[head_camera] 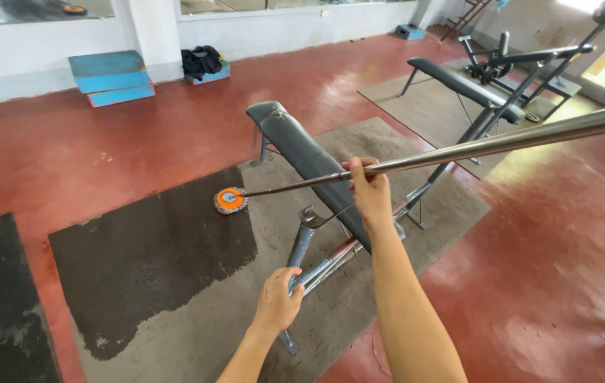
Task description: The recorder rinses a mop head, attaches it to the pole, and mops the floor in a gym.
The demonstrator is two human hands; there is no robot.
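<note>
Nearest to the camera, the left hand [277,301] is closed around the upright metal post [299,250] of the weight bench frame [331,264], low at its near end; the fingers wrap the blue-grey tube and the thumb lies on top; a bench of steel tube like this is surely heavy and stiff, so I judge that the post is a good place to hold it, because it is bare metal, round and rigid, and it will not bend or slip much in a dry palm.

A little farther, the right hand [367,188] is clamped on the long mop handle [458,150], about at its middle; the handle is a shiny steel pipe that runs from the upper right edge of the view down to the left, crossing over the padded seat [302,152] of the bench; I judge it light but long, smooth and somewhat slippery, so a firm grip near the middle keeps it balanced.

Beyond the bench, the round mop head [231,201], orange in the centre with a grey fringe, rests on the rubber floor mat [175,284], just at the border between the dark wet part and the pale dry part; the fringe looks soft and soaked.

Farthest away, a second bench [469,86] stands on another mat, and blue step blocks [111,78] lean at the white wall, on the red floor [75,152].
</note>
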